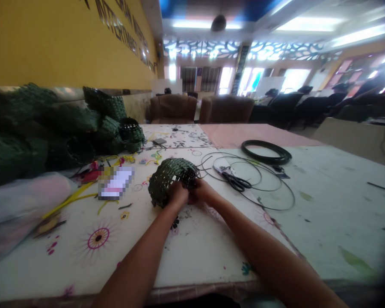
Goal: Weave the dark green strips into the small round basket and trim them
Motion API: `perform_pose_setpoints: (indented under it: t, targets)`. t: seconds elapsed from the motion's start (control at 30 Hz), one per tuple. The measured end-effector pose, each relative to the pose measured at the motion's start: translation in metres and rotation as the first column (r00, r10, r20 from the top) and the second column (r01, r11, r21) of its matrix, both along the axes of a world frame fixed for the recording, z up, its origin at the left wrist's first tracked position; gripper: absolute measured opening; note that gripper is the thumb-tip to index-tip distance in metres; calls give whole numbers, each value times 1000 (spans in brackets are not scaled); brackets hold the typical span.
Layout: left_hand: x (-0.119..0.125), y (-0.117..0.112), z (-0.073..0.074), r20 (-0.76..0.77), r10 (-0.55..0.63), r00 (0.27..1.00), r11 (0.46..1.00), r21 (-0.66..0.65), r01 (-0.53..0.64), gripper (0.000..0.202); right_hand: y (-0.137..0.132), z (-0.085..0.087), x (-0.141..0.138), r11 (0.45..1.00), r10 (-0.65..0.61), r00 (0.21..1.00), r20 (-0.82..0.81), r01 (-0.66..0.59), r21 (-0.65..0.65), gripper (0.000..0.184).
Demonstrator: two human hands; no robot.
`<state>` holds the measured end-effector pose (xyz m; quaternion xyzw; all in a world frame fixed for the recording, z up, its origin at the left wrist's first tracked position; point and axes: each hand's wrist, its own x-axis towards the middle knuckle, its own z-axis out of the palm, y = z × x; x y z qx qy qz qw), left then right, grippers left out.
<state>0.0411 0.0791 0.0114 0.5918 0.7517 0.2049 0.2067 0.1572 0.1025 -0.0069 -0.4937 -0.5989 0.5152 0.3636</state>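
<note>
A dark green woven basket (162, 182) lies tipped on its side on the table, its opening facing me. My left hand (179, 194) reaches to the opening, fingers curled at the rim and partly hidden inside. My right hand (202, 191) is closed at the right side of the rim, close beside the left; its fingertips are in shadow, so what they pinch there is hard to see. Past the right hand, black-handled scissors (239, 182) rest on loose loops of thin dark wire or cord (290, 192).
A thick coil of dark strip (265, 152) sits at the back right. Many green woven baskets (105, 102) are piled at the left by the wall. Nearer are a phone-like object (117, 183), yellow strips (72, 197) and a clear plastic bag (25, 205). Brown chairs (226, 109) stand behind the table.
</note>
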Motion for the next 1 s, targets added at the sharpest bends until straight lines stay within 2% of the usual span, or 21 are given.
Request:
perform_pose_setpoints:
  t: [0.13,0.23,0.4,0.57,0.77,1.0]
  targets:
    - [-1,1,-1,3,-27,1000,1000,-6,27,26,-2,0,-4,999,-3,999,48,5,-37,6]
    - [-1,-1,-2,3,-34,999,999,7,34,25,-3,0,-4,999,-8,999,37,10,-38,11]
    - [0,-1,-6,-11,-11,1000,999,42,11,25,-6,2,3,996,80,996,-35,-82,-43,17]
    - [1,0,-7,-34,-3,999,999,52,5,26,-5,4,6,988,129,990,-55,-133,-77,13]
    - [2,-1,-2,-54,-12,998,999,37,14,23,-1,2,3,988,87,996,-21,-89,-127,11]
    - [4,-3,0,-66,-12,998,999,36,14,24,1,1,-2,991,24,998,50,-18,-131,21]
